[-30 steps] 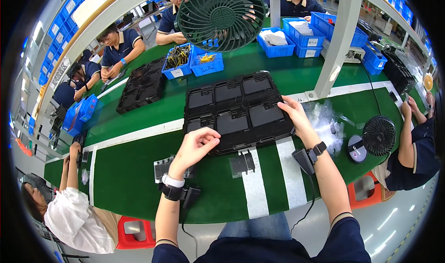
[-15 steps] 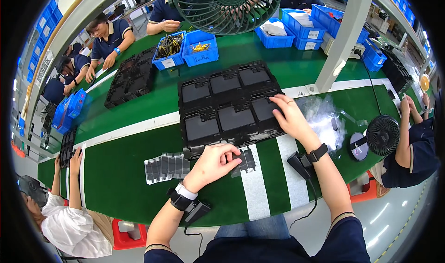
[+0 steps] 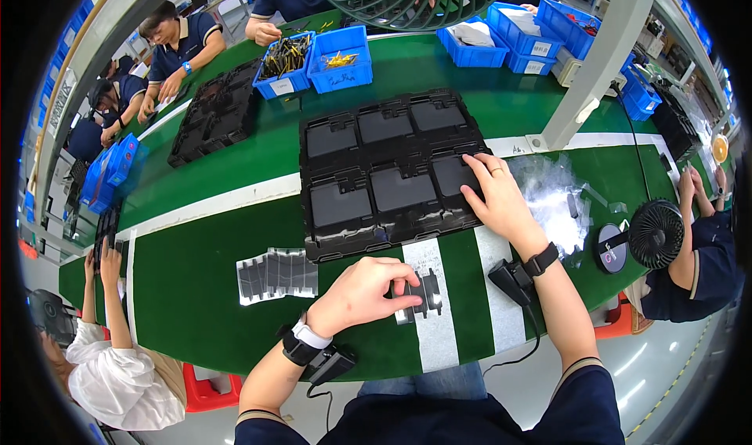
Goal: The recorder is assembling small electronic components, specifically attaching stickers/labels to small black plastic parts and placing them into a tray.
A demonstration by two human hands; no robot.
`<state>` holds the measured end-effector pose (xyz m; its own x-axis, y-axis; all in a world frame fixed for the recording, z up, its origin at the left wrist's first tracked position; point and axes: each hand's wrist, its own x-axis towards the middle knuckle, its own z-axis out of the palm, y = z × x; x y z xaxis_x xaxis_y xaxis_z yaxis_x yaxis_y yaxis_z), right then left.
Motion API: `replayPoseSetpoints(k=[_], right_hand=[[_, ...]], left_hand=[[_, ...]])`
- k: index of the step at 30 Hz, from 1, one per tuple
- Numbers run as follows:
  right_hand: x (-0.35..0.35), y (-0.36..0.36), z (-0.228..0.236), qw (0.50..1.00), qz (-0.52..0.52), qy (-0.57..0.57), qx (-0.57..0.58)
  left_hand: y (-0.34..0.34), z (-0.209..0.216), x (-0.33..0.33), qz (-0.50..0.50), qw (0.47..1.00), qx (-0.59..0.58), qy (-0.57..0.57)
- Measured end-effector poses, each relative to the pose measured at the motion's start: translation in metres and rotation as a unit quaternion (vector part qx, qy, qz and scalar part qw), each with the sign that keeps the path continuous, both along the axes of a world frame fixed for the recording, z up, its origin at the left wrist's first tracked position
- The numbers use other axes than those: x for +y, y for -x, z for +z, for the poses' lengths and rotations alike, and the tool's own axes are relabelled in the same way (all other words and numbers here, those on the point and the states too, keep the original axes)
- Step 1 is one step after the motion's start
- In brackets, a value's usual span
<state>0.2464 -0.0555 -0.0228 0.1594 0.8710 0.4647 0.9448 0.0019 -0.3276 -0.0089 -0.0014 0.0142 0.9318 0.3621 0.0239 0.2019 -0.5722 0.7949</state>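
A black molded tray (image 3: 392, 171) lies in front of me, with flat dark rectangular pieces (image 3: 339, 203) in its compartments. My right hand (image 3: 501, 198) rests at its lower right compartment, fingers stretched apart over the piece there. My left hand (image 3: 364, 294) is below the tray's near edge, thumb and index finger bent together at a clear sheet of black strips (image 3: 428, 294). Its other fingers are curled. That sheet is over a white band on the green table. Another clear sheet of black strips (image 3: 276, 276) lies left of this hand.
Crumpled clear film (image 3: 552, 206) lies right of my right hand, near a small black fan (image 3: 656, 233). Blue bins (image 3: 341, 63) stand beyond the tray, and a metal post (image 3: 599, 69) rises at right. A second black tray (image 3: 215, 116) lies far left. Co-workers sit around the table.
My left hand and the sheet of black strips at its fingers have come nearer to me and slightly right. My right hand stays on the tray. The whole view has shifted a little.
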Motion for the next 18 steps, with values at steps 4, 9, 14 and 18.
replayPoseSetpoints(k=[4, 9, 14, 18], right_hand=[[-0.001, -0.001, 0.004, 0.999, 0.001, 0.008, 0.05], [0.0, -0.001, 0.005, 0.997, -0.001, 0.027, 0.067], [0.001, -0.005, 0.002, 0.999, -0.013, 0.012, 0.032], [0.003, -0.002, 0.003, 0.998, -0.002, -0.012, 0.056]], left_hand=[[-0.003, -0.001, 0.001, 0.063, 0.997, -0.043, 0.022], [-0.004, -0.005, 0.005, 0.089, 0.995, -0.047, 0.002], [-0.005, -0.012, 0.009, 0.07, 0.997, -0.02, 0.022], [-0.007, -0.016, 0.012, 0.083, 0.995, -0.004, 0.048]])
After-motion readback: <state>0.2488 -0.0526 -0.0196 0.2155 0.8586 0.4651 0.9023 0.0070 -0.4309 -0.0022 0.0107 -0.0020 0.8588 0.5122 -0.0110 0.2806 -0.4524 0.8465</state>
